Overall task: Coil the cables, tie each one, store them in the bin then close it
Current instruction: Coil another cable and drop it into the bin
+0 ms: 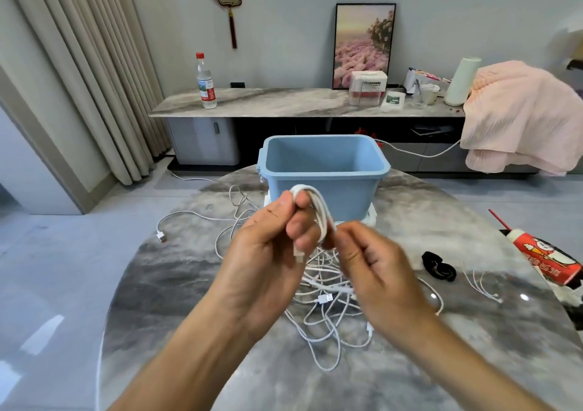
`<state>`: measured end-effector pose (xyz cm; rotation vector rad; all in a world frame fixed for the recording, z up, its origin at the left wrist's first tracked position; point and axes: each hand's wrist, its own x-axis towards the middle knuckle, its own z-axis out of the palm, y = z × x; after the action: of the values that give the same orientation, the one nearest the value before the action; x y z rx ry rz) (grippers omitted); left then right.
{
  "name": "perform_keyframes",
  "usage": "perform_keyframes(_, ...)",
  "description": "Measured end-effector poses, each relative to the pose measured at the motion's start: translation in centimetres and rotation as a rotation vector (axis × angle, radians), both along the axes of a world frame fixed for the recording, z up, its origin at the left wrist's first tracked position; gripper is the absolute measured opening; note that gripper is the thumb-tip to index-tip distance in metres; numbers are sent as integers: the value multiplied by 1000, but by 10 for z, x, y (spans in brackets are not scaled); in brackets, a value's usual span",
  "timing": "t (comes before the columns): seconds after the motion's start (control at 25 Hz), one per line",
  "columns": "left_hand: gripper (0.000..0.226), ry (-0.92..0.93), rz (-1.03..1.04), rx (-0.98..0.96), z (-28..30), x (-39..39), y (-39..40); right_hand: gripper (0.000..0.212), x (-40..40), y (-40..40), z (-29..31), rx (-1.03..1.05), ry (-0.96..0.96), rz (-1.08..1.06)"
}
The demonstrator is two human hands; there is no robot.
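Head view: left hand (268,246) pinches white cable coil (318,212) steady — right hand (375,268) fingers curled at its strands, winding — before empty blue bin (321,186).

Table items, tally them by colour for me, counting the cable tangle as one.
White: 2, cable pile, lid under bin
Blue: 1, bin
Black: 1, ties
Red: 1, printed tube
Total: 5

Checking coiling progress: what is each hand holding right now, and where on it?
The left hand pinches the coiled white cable near the top of its loops. The right hand grips the coil's lower end.
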<state>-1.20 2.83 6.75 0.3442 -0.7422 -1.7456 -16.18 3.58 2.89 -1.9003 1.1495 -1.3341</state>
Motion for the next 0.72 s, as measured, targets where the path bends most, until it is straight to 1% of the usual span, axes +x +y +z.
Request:
perform_keyframes(0.04, 19, 10, 87, 61, -2, 1, -2, 17, 12, 7, -6, 72, 7, 40)
perform_keyframes(0.12, 22, -56, 223, 137, -6, 2, -7, 20, 28, 18, -10, 190, 72, 72)
perform_keyframes(0.2, 24, -216, 288, 101, -10, 2, -9, 21, 35, 23, -5, 316, 127, 111)
perform_keyframes(0.24, 23, -352, 321, 36, -12, 2, -7, 22, 34, 24, 2, 378, 135, 135)
perform_keyframes(0.28, 22, -512, 366, -71, -14, 0, -5, 24, 31, 24, 11, 428, 129, 154)
perform_keyframes(0.32, 20, -680, 415, -219, -15, -1, -3, 28, 25, 24, 22, 467, 113, 163)
perform_keyframes(0.4, 18, -982, 479, -585, -20, -3, 0, 34, 8, 20, 45, 532, 96, 175)
perform_keyframes(0.48, 14, -1220, 544, -904, -22, -4, 2, 30, -15, 17, 63, 600, 125, 210)
perform_keyframes(0.52, 12, -1304, 553, -1002, -20, -5, 4, 27, -25, 16, 70, 608, 160, 216)
perform_keyframes(0.56, 14, -1346, 515, -1049, -17, -7, 5, 25, -32, 16, 74, 565, 229, 196)
perform_keyframes(0.6, 17, -1351, 442, -1055, -13, -8, 6, 25, -38, 15, 75, 447, 340, 144)
perform_keyframes(0.68, 21, -1335, 298, -1013, -6, -6, 5, 34, -44, 12, 72, 83, 601, -24)
perform_keyframes(0.72, 23, -1319, 228, -962, -3, -4, 3, 40, -46, 11, 71, -67, 699, -97)
